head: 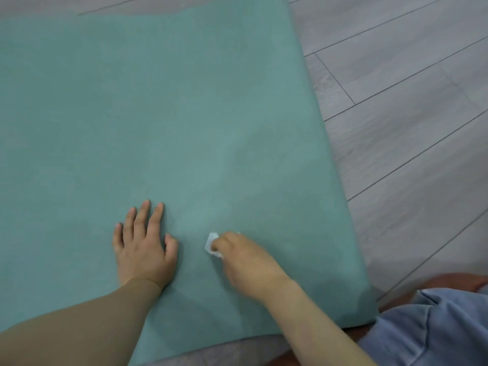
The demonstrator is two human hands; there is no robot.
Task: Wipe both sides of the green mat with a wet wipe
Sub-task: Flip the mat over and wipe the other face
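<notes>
The green mat (184, 101) lies flat on the grey wood floor (409, 88), filling the view from nine o'clock across to about two o'clock. At seven o'clock the left hand (144, 249) rests palm down on the mat, fingers straight and spread, seemingly pinning it in place. Just beside it, toward six o'clock, the right hand (247, 262) presses a bunched white wet wipe (212, 244) onto the mat, its fingers curled round the wipe. At five o'clock a knee in blue denim (435, 326) sits off the mat's corner. The upper side appears mid-wipe; next come further strokes across the untouched area, then turning the mat over.
</notes>
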